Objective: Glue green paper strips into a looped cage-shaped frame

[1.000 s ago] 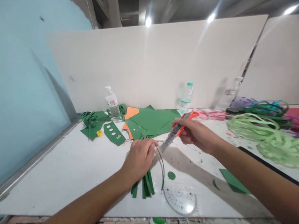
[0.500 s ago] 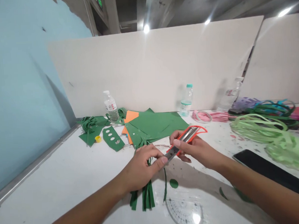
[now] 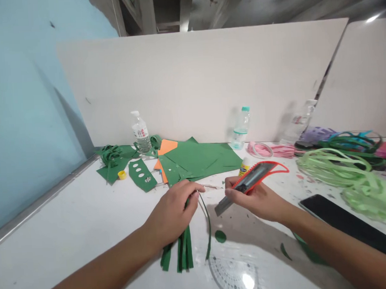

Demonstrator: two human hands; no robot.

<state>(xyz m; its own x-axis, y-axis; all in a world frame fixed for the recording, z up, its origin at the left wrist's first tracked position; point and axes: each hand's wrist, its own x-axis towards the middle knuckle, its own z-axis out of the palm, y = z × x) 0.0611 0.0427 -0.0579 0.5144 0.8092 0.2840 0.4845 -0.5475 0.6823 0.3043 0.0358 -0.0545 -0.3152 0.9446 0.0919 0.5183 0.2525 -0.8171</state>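
My right hand [image 3: 251, 197] is closed around a red utility knife [image 3: 252, 178], its grey blade pointing down and left, apart from the paper. Bunched green paper strips [image 3: 184, 252] hang below my left hand [image 3: 173, 206], whose fingers are closed on them; the pinched part is mostly hidden. One thin green strip [image 3: 208, 226] curves out from the left fingertips down to the table. A small green paper disc [image 3: 220, 236] lies right of that strip. Partly behind the knife stands a glue stick [image 3: 244, 166] with a yellow label.
Green paper sheets [image 3: 203, 159] lie at the back, beside a water bottle [image 3: 141, 132] and a green-capped bottle [image 3: 241, 130]. A clear protractor [image 3: 234, 277] sits near the front. To the right are a black phone [image 3: 348, 222] and light green strips [image 3: 334, 166]. A yellow cap [image 3: 122, 175] lies left.
My right hand has drawn the knife away to the right, off my left fingertips. The glue stick now shows behind it. My left hand has shifted slightly left in view, still on the strips.
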